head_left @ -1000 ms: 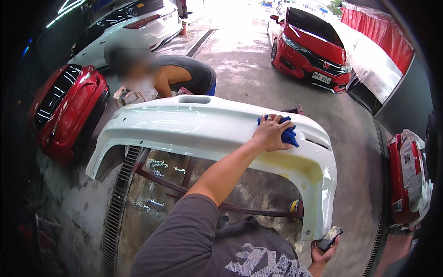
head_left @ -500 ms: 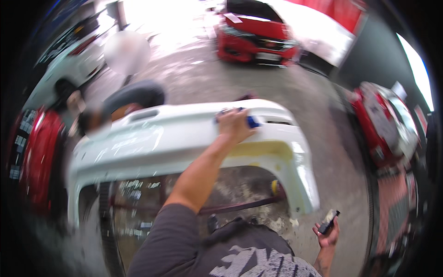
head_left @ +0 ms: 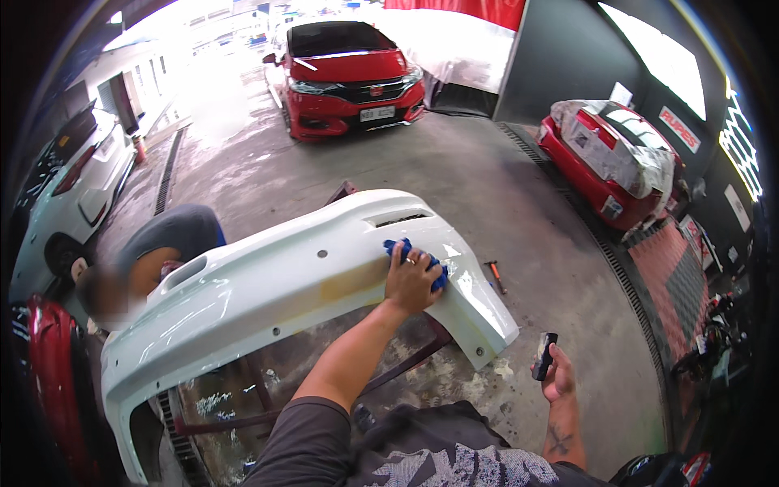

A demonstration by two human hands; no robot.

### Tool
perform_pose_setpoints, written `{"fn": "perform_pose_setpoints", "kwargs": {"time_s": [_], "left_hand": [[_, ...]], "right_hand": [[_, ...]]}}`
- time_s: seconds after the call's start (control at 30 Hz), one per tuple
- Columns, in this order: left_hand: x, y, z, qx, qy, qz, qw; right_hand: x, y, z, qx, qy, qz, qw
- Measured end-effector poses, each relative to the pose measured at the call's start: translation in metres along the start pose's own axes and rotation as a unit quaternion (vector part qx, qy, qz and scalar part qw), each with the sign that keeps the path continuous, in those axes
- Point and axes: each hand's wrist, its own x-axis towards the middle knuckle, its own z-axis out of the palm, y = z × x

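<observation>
A white car bumper (head_left: 243, 272) lies raised off the floor in front of me, with yellowish patches along its near side. On its right part, my left hand (head_left: 411, 284) presses a crumpled blue cloth (head_left: 439, 277) against the surface, just nearer than the slot. The fingers curl over the cloth, which sticks out on both sides. My right hand (head_left: 560, 377) is off to the right, away from the bumper. It grips a small black block (head_left: 545, 355) with a pale patch on it, held upright between thumb and fingers.
Another person (head_left: 166, 243) bends down behind the bumper's left end. A dark red frame (head_left: 389, 377) runs below it. On the floor to the right lies a tool with an orange handle (head_left: 497, 277). Red cars (head_left: 353, 97) and a white car (head_left: 97, 178) stand around.
The left hand and blue cloth have moved over the bumper from beside the slot toward its near edge. The view has turned. The right hand still holds the black block.
</observation>
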Motion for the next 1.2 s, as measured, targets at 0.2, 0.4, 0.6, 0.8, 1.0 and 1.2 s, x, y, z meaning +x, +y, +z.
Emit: {"fn": "perform_pose_setpoints", "kwargs": {"time_s": [0.2, 0.4, 0.6, 0.8, 1.0, 1.2], "left_hand": [[-0.013, 0.044, 0.007, 0.02, -0.089, -0.13, 0.987], [0.0, 0.077, -0.003, 0.017, -0.109, -0.238, 0.965], [0.004, 0.168, -0.017, 0.073, -0.222, -0.317, 0.919], [0.015, 0.224, 0.01, 0.077, -0.23, -0.382, 0.892], [0.017, 0.228, 0.029, 0.124, -0.22, -0.368, 0.895], [0.032, 0.224, 0.036, 0.123, -0.224, -0.345, 0.903]], "right_hand": [[0.034, 0.023, -0.064, 0.021, -0.002, 0.109, 0.994], [0.078, -0.012, -0.161, -0.004, -0.04, 0.158, 0.987], [0.094, -0.046, -0.36, -0.012, 0.072, 0.183, 0.98], [0.137, -0.046, -0.448, -0.006, 0.095, 0.223, 0.97], [0.231, -0.015, -0.381, -0.016, 0.005, 0.261, 0.965], [0.327, 0.019, -0.307, -0.172, -0.035, 0.176, 0.969]]}}
